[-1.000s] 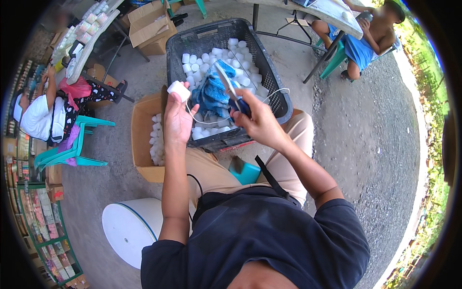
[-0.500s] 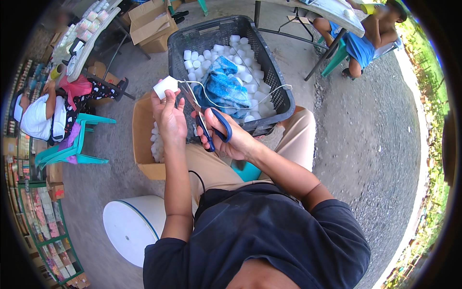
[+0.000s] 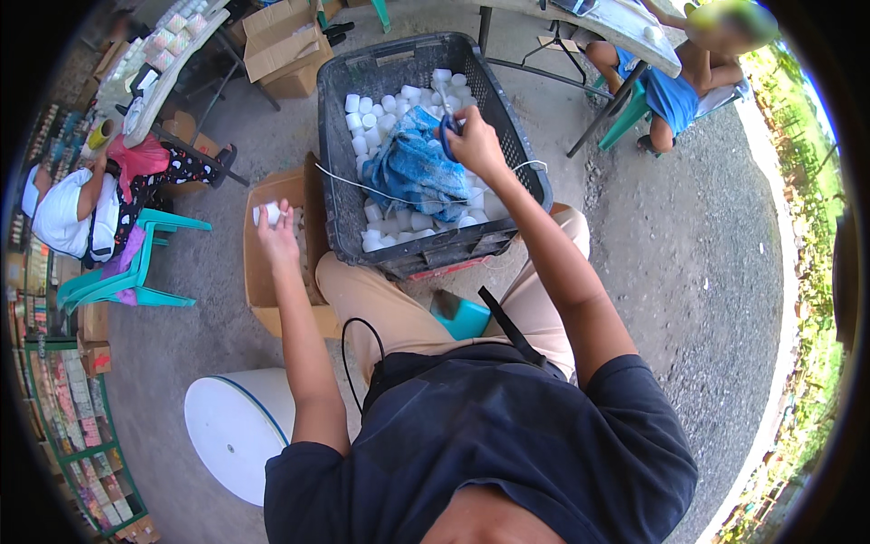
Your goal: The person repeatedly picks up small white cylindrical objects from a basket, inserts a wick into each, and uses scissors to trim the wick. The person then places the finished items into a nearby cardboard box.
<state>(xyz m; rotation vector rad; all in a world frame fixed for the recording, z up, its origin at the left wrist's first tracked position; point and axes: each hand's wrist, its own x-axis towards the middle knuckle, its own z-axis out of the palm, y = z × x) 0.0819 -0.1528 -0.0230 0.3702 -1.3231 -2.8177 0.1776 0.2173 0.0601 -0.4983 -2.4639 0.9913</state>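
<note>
My left hand (image 3: 281, 238) is over the open cardboard box (image 3: 260, 299), its fingers round a small white cylinder (image 3: 268, 214). In my right hand (image 3: 478, 145) is a pair of scissors with dark blue handles (image 3: 447, 138). That hand is above the black plastic crate (image 3: 412, 257), where many white cylinders (image 3: 392, 223) lie heaped about a blue cloth (image 3: 417, 172). The scissors' blades point away from me, and I cannot tell whether they are apart. A thin white cord (image 3: 349, 182) runs across the crate and over the cloth.
A white round container (image 3: 237, 440) stands at my lower left. Two people sit on green chairs by tables (image 3: 172, 77) at far left and far right. Behind the crate is a cardboard carton (image 3: 285, 50). Shelves of goods (image 3: 77, 390) line the left side.
My left hand has moved left and down with the white cylinder, over the box. My right hand has carried the scissors forward over the crate. The cord no longer hangs from the cylinder.
</note>
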